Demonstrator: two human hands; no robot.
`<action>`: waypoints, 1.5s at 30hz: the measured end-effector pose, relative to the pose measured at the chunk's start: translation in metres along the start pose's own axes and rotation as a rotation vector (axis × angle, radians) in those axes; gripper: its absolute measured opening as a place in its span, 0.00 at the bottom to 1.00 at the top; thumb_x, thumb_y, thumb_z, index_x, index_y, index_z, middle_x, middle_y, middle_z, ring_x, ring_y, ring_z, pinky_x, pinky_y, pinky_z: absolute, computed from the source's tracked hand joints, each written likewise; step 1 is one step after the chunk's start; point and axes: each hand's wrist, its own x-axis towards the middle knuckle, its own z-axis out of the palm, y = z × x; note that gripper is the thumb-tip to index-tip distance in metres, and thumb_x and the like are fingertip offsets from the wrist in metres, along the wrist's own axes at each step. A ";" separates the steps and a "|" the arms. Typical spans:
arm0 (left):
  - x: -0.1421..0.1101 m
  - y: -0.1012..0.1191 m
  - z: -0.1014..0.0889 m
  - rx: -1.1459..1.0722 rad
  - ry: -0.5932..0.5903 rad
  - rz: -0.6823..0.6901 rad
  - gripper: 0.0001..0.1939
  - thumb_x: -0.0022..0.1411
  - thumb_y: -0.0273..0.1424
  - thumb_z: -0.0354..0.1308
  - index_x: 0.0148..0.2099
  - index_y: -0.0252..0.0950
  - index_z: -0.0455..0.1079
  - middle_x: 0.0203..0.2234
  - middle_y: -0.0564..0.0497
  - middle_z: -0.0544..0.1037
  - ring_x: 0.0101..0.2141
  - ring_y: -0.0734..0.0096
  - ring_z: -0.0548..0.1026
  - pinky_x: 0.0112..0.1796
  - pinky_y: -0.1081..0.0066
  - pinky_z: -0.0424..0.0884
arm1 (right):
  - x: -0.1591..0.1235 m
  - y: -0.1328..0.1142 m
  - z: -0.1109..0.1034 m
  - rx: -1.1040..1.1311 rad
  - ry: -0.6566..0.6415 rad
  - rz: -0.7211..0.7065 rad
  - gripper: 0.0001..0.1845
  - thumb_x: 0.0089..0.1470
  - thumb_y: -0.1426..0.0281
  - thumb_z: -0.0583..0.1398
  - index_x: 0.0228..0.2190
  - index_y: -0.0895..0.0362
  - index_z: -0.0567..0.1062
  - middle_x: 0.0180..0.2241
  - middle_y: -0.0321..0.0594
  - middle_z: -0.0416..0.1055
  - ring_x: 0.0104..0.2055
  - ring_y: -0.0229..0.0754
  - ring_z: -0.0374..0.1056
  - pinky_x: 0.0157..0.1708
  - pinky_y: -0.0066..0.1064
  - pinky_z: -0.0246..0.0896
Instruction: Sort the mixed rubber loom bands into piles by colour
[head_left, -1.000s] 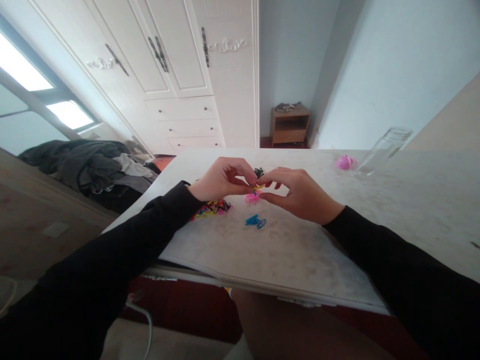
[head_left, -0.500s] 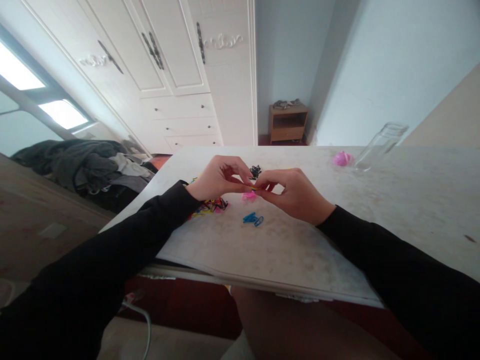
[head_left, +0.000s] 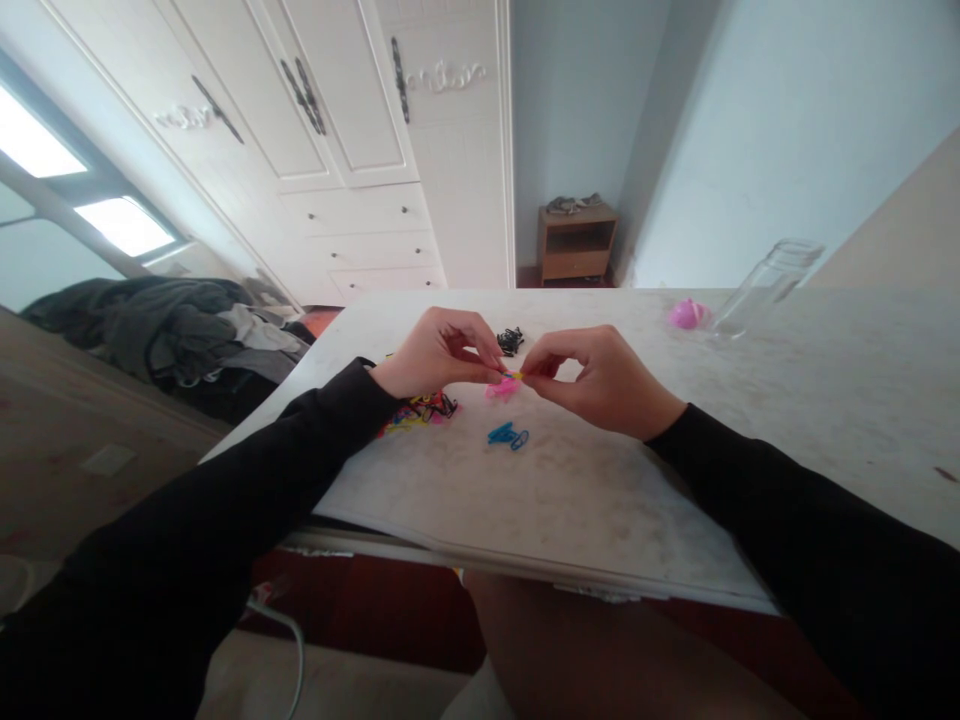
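My left hand is closed in a pinch, its fingertips on one end of small yellow-and-blue loops. From the other side my right hand pinches the yellow end. Whether these are elastic bands or clips is too small to tell. Just under the fingertips lies a pink pile on the white table. A black pile sits beyond the hands, and several blue loops lie nearer me. Below my left wrist is a mixed pile in red, yellow and black, partly hidden by the wrist.
A tilted-looking clear glass bottle and a pink round object stand near the far right of the white table. Beyond are a white wardrobe and a small wooden cabinet. Dark clothes are heaped at the left.
My right hand has moved slightly right, away from my left fingertips. More of the yellow-and-blue loops now shows between the two hands.
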 end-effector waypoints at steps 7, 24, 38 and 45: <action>-0.001 0.002 0.000 0.008 0.009 -0.034 0.21 0.46 0.40 0.83 0.31 0.33 0.77 0.27 0.48 0.83 0.29 0.69 0.83 0.34 0.71 0.84 | 0.000 0.021 -0.023 -0.077 0.126 0.099 0.04 0.53 0.69 0.65 0.28 0.55 0.81 0.27 0.39 0.79 0.30 0.41 0.72 0.32 0.35 0.70; -0.008 0.017 0.009 0.069 -0.388 -0.101 0.14 0.55 0.37 0.79 0.36 0.32 0.82 0.32 0.43 0.86 0.34 0.66 0.86 0.40 0.71 0.85 | -0.001 0.061 -0.044 -0.250 0.303 0.278 0.05 0.54 0.69 0.67 0.27 0.50 0.80 0.30 0.41 0.81 0.34 0.48 0.75 0.35 0.43 0.71; 0.000 0.005 -0.033 0.200 0.152 -0.026 0.12 0.55 0.37 0.75 0.32 0.35 0.79 0.21 0.51 0.78 0.22 0.74 0.77 0.26 0.72 0.75 | -0.004 0.081 -0.051 -0.316 0.186 0.359 0.03 0.49 0.70 0.68 0.28 0.55 0.84 0.28 0.42 0.81 0.29 0.44 0.73 0.33 0.38 0.68; 0.006 -0.020 -0.077 0.451 0.209 -0.158 0.12 0.53 0.36 0.72 0.32 0.32 0.78 0.21 0.50 0.77 0.23 0.75 0.74 0.28 0.71 0.72 | -0.005 0.086 -0.046 -0.331 0.170 0.334 0.06 0.47 0.67 0.68 0.28 0.56 0.85 0.29 0.41 0.81 0.30 0.44 0.72 0.33 0.36 0.65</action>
